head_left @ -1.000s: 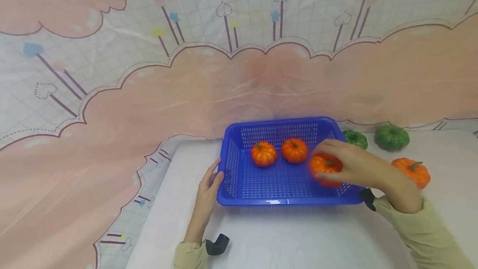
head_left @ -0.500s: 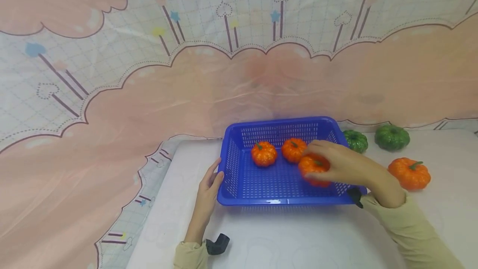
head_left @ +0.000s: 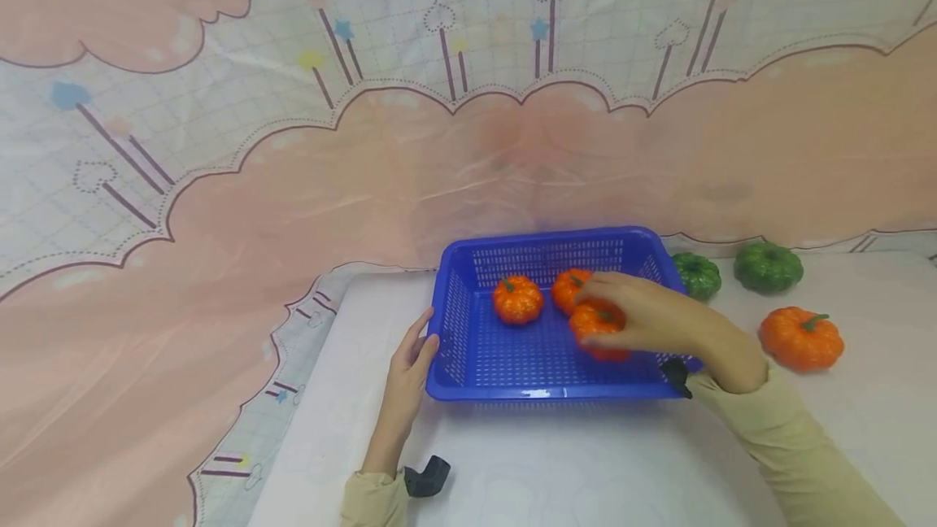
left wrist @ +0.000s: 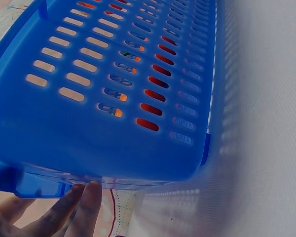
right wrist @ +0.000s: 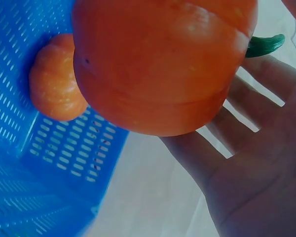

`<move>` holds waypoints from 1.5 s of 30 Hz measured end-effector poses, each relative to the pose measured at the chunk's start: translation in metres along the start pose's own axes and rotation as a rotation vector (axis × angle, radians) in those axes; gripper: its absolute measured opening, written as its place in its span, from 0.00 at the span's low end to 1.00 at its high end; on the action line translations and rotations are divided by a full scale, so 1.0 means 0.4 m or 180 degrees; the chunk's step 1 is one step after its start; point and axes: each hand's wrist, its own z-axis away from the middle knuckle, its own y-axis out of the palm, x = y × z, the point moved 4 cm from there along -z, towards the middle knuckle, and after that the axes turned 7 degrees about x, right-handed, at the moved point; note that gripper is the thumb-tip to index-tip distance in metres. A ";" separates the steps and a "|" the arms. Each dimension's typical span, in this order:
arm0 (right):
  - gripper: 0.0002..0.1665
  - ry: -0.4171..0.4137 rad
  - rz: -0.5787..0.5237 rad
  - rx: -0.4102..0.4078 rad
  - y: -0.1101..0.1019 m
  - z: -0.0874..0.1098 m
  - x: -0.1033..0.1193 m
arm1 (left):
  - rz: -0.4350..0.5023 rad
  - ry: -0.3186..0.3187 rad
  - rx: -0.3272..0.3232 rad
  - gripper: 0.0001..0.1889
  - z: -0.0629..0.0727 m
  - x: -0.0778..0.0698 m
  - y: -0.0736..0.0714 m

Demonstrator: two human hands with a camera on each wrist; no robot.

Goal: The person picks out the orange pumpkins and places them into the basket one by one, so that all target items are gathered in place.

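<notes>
One orange pumpkin (head_left: pixel 594 320) clamped in my right grip (head_left: pixel 651 315), at its 8 o'clock, above the blue basket (head_left: pixel 538 394) floor; second pumpkin (head_left: pixel 567 291) close at 11. Left grip (head_left: pixel 407 372), fingers straight, touches the 9 o'clock rim.

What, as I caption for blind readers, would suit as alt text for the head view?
A right hand grips an orange miniature pumpkin at a blue perforated basket holding two more orange pumpkins, while the left hand touches the basket's left edge. On the white table to the right lie two green pumpkins and a fourth orange pumpkin.
</notes>
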 end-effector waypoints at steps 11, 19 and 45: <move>0.23 -0.0131 0.0096 0.0105 0.001 -0.033 0.013 | -0.0021 -0.0039 -0.0058 0.27 0.002 0.002 0.000; 0.21 -0.0322 0.0165 0.0071 0.002 -0.063 0.013 | 0.0038 -0.0024 -0.0037 0.27 0.001 -0.004 0.003; 0.26 -0.0292 0.0136 0.0360 0.055 -0.123 0.018 | -0.0021 -0.0039 -0.0017 0.27 0.002 -0.002 -0.002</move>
